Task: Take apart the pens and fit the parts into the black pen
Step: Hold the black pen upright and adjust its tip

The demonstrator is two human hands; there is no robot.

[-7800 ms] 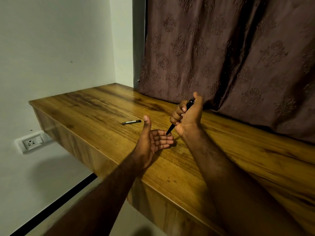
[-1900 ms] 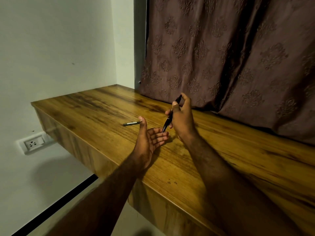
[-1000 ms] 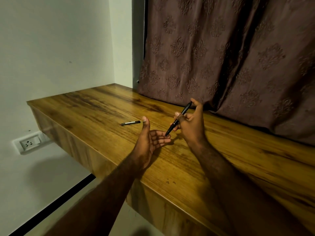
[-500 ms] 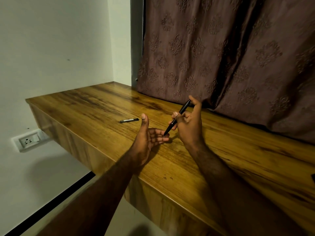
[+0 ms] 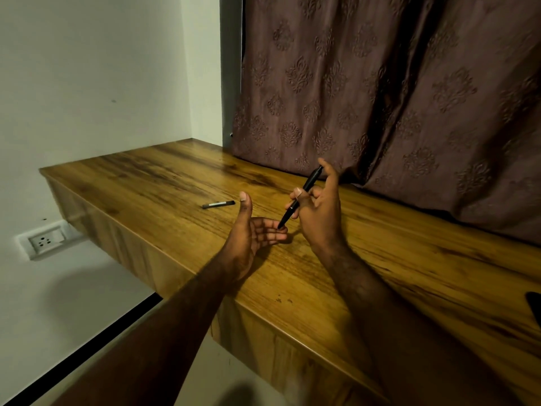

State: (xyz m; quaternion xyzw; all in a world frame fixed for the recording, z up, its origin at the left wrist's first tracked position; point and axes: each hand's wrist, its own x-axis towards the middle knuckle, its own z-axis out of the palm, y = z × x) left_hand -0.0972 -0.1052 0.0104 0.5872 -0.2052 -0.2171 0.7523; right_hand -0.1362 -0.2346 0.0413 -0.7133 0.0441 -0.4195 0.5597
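- The right hand [image 5: 320, 213] holds the black pen [image 5: 301, 196] tilted, tip down.
- The tip touches the fingers of the left hand [image 5: 251, 235], which is spread flat and holds nothing.
- A second pen [image 5: 218, 204] lies on the wooden table [image 5: 380, 259], near the left thumb.

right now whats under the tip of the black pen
The black pen, held tilted in the right hand, points down at the open left hand, its tip at those fingertips. The wooden table lies beneath, covered there.
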